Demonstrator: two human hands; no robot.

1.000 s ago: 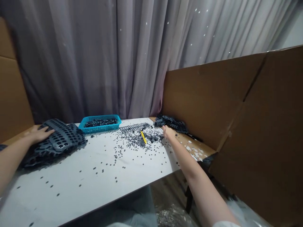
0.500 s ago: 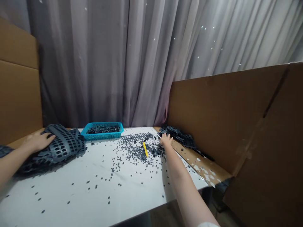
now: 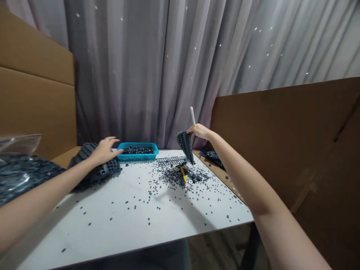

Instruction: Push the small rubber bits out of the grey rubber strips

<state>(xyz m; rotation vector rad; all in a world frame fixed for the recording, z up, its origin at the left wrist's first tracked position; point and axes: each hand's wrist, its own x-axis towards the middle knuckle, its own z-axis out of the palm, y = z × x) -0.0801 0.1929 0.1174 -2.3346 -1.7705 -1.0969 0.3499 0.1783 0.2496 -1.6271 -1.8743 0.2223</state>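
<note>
From the head camera we see our right hand [image 3: 199, 131] raised above the far right part of the white table [image 3: 118, 234], its fingers clamped on the top of a dark perforated sheet [image 3: 185, 144]. The sheet hangs in the air with its long axis running steeply downward, leaning a little to the right, and its narrow lower end points at the tabletop. A white stick [image 3: 192, 115] rises from the same hand, its long axis nearly upright and its tip pointing up and slightly left; our hand hides its lower end. Our left hand [image 3: 105, 151] has its fingers spread apart, with nothing in its grasp, over a heap of dark perforated sheets [image 3: 111, 168]; we cannot tell whether it touches them. Its fingertips reach near a blue basket [image 3: 137, 158] holding dark pieces. Below the hanging sheet we have a flat dark grid [image 3: 170, 161], lying lengthwise from left to right, and a yellow stick [image 3: 183, 174] among small dark discs [image 3: 174, 177], its near end angled slightly right. More dark sheets [image 3: 210, 156] lie beside the right cardboard wall [image 3: 275, 123], and a clear plastic bag [image 3: 22, 176] with dark contents sits at our far left
</note>
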